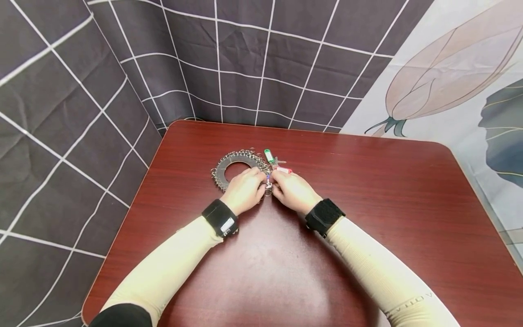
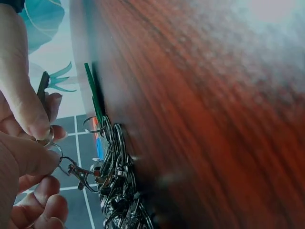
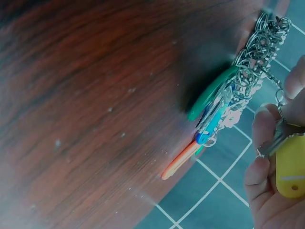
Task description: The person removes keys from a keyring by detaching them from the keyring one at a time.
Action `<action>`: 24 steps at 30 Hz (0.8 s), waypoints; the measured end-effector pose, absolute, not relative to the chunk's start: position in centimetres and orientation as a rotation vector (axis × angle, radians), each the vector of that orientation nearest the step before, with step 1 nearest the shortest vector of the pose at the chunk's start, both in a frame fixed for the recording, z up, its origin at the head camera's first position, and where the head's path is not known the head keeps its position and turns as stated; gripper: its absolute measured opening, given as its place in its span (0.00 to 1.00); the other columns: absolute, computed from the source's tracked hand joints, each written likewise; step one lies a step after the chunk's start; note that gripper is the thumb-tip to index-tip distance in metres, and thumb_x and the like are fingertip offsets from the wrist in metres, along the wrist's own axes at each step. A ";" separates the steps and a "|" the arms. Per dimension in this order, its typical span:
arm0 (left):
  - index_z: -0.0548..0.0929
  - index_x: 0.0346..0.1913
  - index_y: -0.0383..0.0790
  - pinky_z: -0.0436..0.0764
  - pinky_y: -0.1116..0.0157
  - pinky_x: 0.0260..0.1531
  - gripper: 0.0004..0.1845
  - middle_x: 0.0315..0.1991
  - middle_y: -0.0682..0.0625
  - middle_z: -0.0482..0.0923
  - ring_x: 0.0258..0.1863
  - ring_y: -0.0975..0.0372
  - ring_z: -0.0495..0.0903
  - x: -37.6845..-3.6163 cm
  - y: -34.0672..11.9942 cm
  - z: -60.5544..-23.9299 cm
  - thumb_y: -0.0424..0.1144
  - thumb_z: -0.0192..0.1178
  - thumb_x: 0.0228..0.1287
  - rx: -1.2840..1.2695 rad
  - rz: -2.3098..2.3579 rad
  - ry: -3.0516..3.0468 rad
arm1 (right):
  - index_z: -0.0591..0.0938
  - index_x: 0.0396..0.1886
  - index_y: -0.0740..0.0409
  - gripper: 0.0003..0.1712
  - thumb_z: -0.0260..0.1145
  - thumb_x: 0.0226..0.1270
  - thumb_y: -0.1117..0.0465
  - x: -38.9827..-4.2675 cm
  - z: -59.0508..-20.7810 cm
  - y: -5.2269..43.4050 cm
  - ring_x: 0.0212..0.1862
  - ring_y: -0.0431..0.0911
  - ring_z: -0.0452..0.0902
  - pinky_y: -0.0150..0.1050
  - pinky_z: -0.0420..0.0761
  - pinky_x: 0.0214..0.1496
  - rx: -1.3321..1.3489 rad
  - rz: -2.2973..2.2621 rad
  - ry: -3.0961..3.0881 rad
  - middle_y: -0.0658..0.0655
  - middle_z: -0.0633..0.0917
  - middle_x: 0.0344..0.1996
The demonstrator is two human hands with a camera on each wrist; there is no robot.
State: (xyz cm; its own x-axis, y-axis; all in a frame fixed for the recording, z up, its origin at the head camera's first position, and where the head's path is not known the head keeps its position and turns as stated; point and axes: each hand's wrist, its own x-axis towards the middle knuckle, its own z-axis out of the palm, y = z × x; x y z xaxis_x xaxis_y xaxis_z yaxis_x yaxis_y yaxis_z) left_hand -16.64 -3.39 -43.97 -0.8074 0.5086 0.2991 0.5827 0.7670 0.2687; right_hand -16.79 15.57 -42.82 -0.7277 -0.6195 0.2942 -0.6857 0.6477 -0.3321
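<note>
My left hand (image 1: pixel 243 190) and right hand (image 1: pixel 297 190) meet low over the table, right of a grey ring-shaped plate (image 1: pixel 220 171) edged with metal clips and rings. In the left wrist view, my left thumb and finger pinch a metal ring (image 2: pixel 61 150) hooked to a small clasp (image 2: pixel 80 174). Close against it, my right thumb and finger pinch a key ring (image 2: pixel 45 138). From my right hand hang a yellow key tag (image 3: pixel 291 164) and a metal key (image 3: pixel 277 138), as the right wrist view shows. The hands hide part of the plate's rim.
Just behind the hands lie a green key tag (image 1: pixel 268 156), a key (image 1: pixel 279 161) and a red tag (image 1: pixel 283 170). A blue tag (image 3: pixel 212 126) lies among them. The reddish-brown table (image 1: pixel 388 195) backs onto a dark grid-patterned curtain (image 1: pixel 245 63).
</note>
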 end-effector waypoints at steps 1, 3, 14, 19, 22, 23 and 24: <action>0.80 0.36 0.44 0.77 0.61 0.35 0.03 0.34 0.52 0.73 0.37 0.58 0.76 -16.7 -3.4 -44.0 0.39 0.58 0.64 -0.856 -0.529 -2.757 | 0.76 0.37 0.59 0.06 0.61 0.61 0.70 -16.8 -42.9 15.6 0.30 0.44 0.73 0.42 0.75 0.38 1.087 0.651 -2.710 0.51 0.77 0.28; 0.81 0.36 0.44 0.77 0.60 0.36 0.04 0.34 0.52 0.75 0.37 0.58 0.76 -16.7 -3.5 -43.9 0.39 0.57 0.65 -0.838 -0.555 -2.769 | 0.76 0.40 0.62 0.07 0.61 0.63 0.70 -16.7 -43.0 15.6 0.33 0.45 0.75 0.42 0.76 0.40 1.099 0.682 -2.712 0.53 0.78 0.31; 0.80 0.38 0.46 0.77 0.60 0.37 0.03 0.32 0.53 0.79 0.36 0.59 0.78 -16.8 -3.7 -43.9 0.38 0.57 0.65 -0.726 -0.736 -2.815 | 0.76 0.44 0.63 0.10 0.65 0.65 0.68 -16.4 -43.8 15.4 0.40 0.47 0.78 0.43 0.77 0.46 1.057 0.788 -2.744 0.57 0.81 0.37; 0.80 0.38 0.46 0.76 0.63 0.33 0.02 0.29 0.56 0.78 0.32 0.63 0.77 -16.6 -4.0 -43.9 0.38 0.58 0.65 -0.669 -0.839 -2.810 | 0.76 0.44 0.63 0.10 0.65 0.65 0.68 -16.3 -43.9 15.4 0.42 0.49 0.79 0.43 0.77 0.48 1.051 0.814 -2.720 0.58 0.82 0.38; 0.80 0.38 0.46 0.76 0.64 0.32 0.02 0.29 0.56 0.79 0.30 0.65 0.76 -16.6 -4.1 -43.8 0.37 0.59 0.64 -0.664 -0.868 -2.805 | 0.77 0.44 0.63 0.09 0.65 0.65 0.68 -16.3 -43.9 15.4 0.41 0.47 0.78 0.42 0.77 0.48 1.048 0.808 -2.704 0.57 0.82 0.38; 0.80 0.37 0.46 0.75 0.64 0.32 0.02 0.29 0.56 0.78 0.30 0.65 0.76 -16.6 -4.1 -43.8 0.37 0.59 0.64 -0.665 -0.869 -2.803 | 0.77 0.44 0.63 0.09 0.64 0.65 0.68 -16.2 -44.0 15.4 0.41 0.47 0.78 0.42 0.77 0.48 1.045 0.805 -2.700 0.57 0.81 0.38; 0.80 0.37 0.46 0.75 0.65 0.32 0.02 0.30 0.56 0.78 0.30 0.65 0.76 -16.6 -4.1 -43.8 0.37 0.58 0.63 -0.666 -0.873 -2.802 | 0.77 0.44 0.63 0.09 0.64 0.66 0.68 -16.2 -44.0 15.4 0.41 0.46 0.78 0.42 0.77 0.48 1.041 0.805 -2.697 0.57 0.81 0.38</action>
